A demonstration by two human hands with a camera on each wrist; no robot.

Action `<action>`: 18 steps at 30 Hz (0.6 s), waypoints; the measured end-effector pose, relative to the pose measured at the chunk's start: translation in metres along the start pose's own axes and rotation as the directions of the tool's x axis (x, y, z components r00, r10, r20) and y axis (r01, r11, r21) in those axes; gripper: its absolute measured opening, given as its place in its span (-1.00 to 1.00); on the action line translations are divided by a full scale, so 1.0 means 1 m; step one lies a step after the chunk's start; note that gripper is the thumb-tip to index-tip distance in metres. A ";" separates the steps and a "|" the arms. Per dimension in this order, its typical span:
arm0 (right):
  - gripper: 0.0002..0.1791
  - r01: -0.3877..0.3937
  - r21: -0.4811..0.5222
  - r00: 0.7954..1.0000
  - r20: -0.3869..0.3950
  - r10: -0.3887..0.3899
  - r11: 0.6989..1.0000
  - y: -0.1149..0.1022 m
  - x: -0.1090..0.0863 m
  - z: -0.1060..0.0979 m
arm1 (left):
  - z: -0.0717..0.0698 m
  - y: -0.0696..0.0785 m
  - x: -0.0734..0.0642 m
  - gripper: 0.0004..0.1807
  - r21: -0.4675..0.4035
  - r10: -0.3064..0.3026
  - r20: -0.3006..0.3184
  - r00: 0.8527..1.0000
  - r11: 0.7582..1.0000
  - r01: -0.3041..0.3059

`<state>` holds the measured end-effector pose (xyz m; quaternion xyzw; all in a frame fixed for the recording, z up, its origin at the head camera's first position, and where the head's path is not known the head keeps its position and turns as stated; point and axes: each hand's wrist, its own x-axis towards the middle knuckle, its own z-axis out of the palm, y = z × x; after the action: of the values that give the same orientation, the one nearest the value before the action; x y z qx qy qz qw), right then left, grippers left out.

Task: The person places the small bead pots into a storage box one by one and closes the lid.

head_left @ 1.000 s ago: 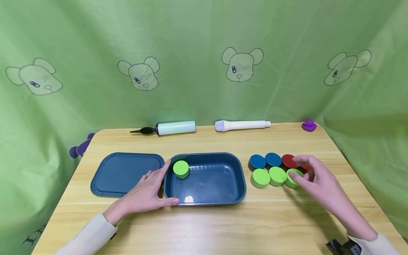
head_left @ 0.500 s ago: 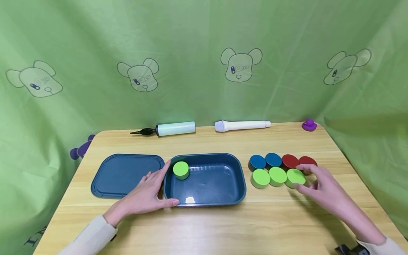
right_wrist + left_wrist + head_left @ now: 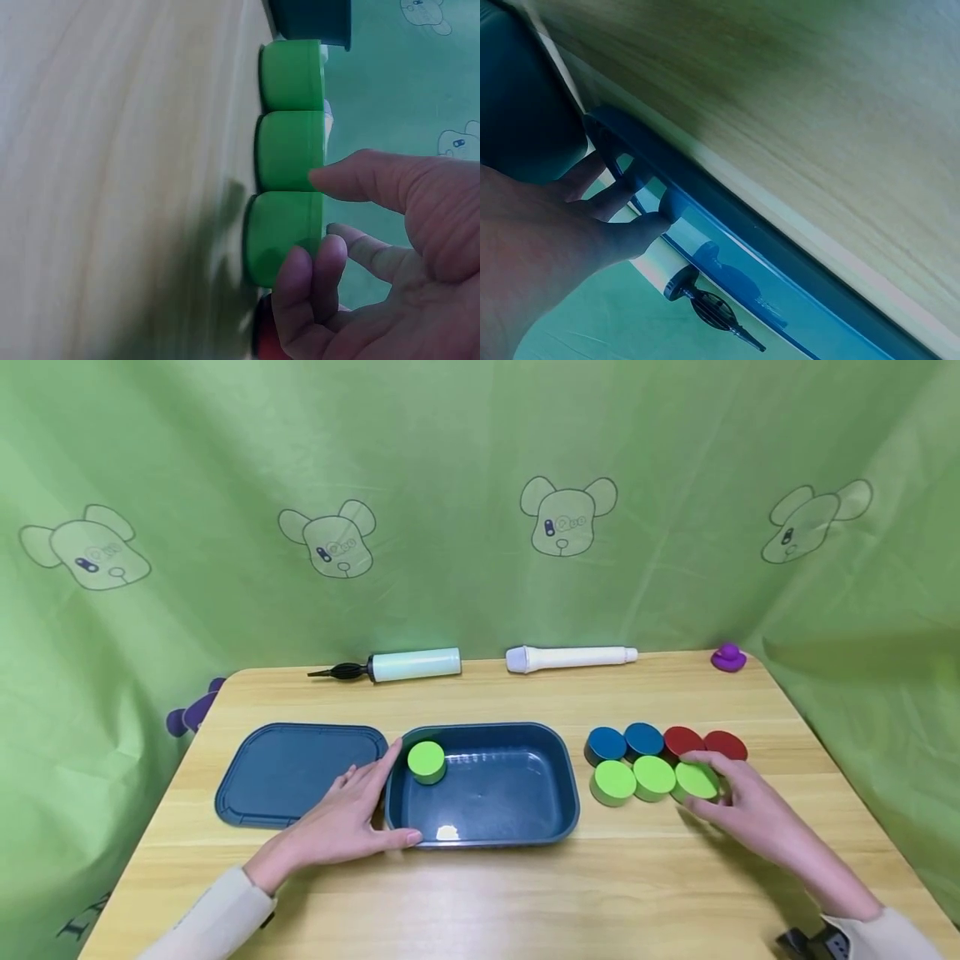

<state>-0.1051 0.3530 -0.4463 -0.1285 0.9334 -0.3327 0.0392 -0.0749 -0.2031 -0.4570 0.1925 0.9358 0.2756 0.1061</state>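
Observation:
My left hand (image 3: 341, 818) rests against the left end of a dark blue plastic container (image 3: 491, 842), fingers extended and thumb near its front rim. Inside, at the back left, stands a green cylindrical block (image 3: 427, 762). To the right, my right hand (image 3: 757, 810) has thumb and fingers curled round the rightmost green block (image 3: 696, 781) of the front row; the block still stands on the table. Two more green blocks (image 3: 612, 782) stand left of it. Behind them are two blue blocks (image 3: 606, 744) and two red blocks (image 3: 725, 744). The right wrist view shows the thumb (image 3: 352, 178) across the green row.
The container's dark blue lid (image 3: 292, 772) lies flat left of it, partly behind my left hand. Along the back edge lie a hand pump (image 3: 412, 665), a white microphone-shaped stick (image 3: 573, 658) and a purple duck-like toy (image 3: 727, 657). A green curtain (image 3: 450, 568) hangs behind the table.
My right hand first shifted right, uncovering the red blocks, then came in closer round the rightmost green block. The left hand and container have stayed in place.

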 end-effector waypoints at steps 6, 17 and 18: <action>-0.34 -0.015 -0.023 1.000 -0.020 0.015 1.000 0.001 0.002 0.005 | 0.000 0.000 0.000 0.38 -0.003 -0.002 0.001 1.000 1.000 0.002; -0.37 -0.053 -0.044 0.995 -0.088 0.049 0.998 0.000 -0.009 0.006 | 0.000 0.000 0.000 0.38 -0.006 0.001 -0.005 1.000 1.000 -0.001; -0.36 -0.062 -0.043 0.994 -0.094 0.058 0.997 0.000 -0.011 0.005 | 0.000 0.000 0.000 0.38 -0.006 0.000 -0.005 1.000 1.000 0.000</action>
<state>-0.0939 0.3529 -0.4509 -0.0858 0.9450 -0.3156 0.0028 -0.0749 -0.2037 -0.4569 0.1915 0.9352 0.2790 0.1045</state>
